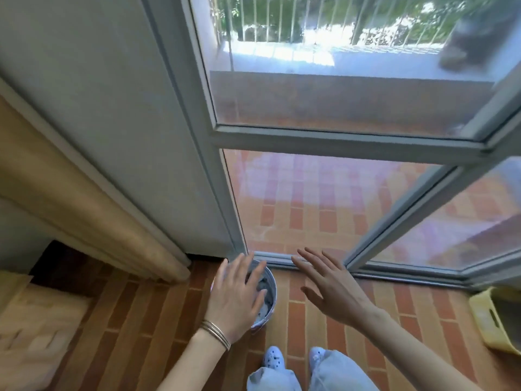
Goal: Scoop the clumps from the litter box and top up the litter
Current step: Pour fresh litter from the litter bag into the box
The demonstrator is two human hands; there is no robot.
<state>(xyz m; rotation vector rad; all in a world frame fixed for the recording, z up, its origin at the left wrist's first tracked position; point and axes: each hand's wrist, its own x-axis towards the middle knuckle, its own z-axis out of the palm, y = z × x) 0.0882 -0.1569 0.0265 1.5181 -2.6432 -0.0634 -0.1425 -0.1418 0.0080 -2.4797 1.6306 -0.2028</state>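
Two bare hands reach forward in the lower middle of the frame, both with fingers spread and holding nothing. The left hand (235,299), with thin metal bangles (214,333) on its wrist, hovers over a small round bin (266,296) standing on the brick-patterned floor (135,320) just inside the door threshold; whether the hand touches the bin cannot be told. The bin holds something grey and crumpled, too blurred to name. The right hand (334,289) is stretched out flat to the right of the bin, apart from it, in front of the bottom rail of the glass door (338,108).

At the far right edge, low in the frame, sits the corner of a pale yellow plastic tray (490,320) with a slot handle in its wall, possibly the litter box; its contents are cut off by the edge. At the bottom centre are two light blue clog shoes (273,359) under loose pale trouser legs. Through the glass, a tiled balcony and a railing (282,18) fill the upper half. A beige curtain (93,201) hangs along the left side.
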